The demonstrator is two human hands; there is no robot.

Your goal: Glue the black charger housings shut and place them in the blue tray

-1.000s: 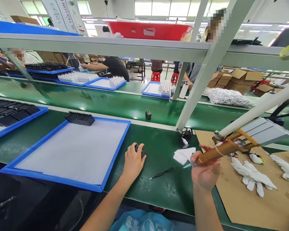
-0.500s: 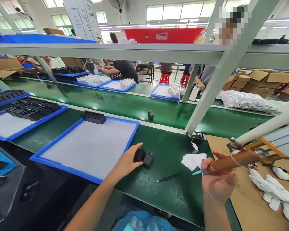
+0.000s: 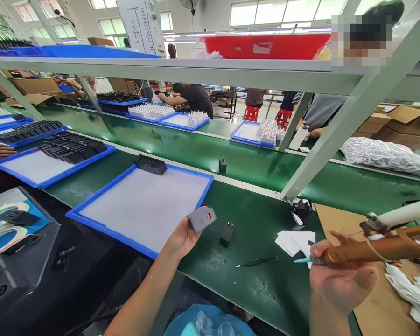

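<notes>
Raised over the green table (image 3: 252, 284), my left hand (image 3: 182, 237) grips a black plug adapter (image 3: 202, 219), its end with an orange port turned towards me. A second black adapter (image 3: 227, 234) stands on the table just right of it, prongs up. Tweezers (image 3: 257, 262) lie nearer the front edge. My right hand (image 3: 339, 275) is wrapped round an orange-brown dispenser tube (image 3: 357, 253) with a light blue nozzle, which points left. White paper pieces (image 3: 296, 241) lie behind the nozzle.
A blue-rimmed tray (image 3: 175, 170) with a row of black adapters (image 3: 150, 164) is at the left. Another adapter (image 3: 222, 164) stands on the green belt (image 3: 182, 151). A slanted metal post (image 3: 322, 140) rises at the right. Cardboard (image 3: 374, 298) and white gloves (image 3: 411, 289) are at the far right.
My left hand has lifted and turned its adapter, so the port end now shows, and moved apart from the standing adapter. The view has shifted left. My right hand still holds the tube.
</notes>
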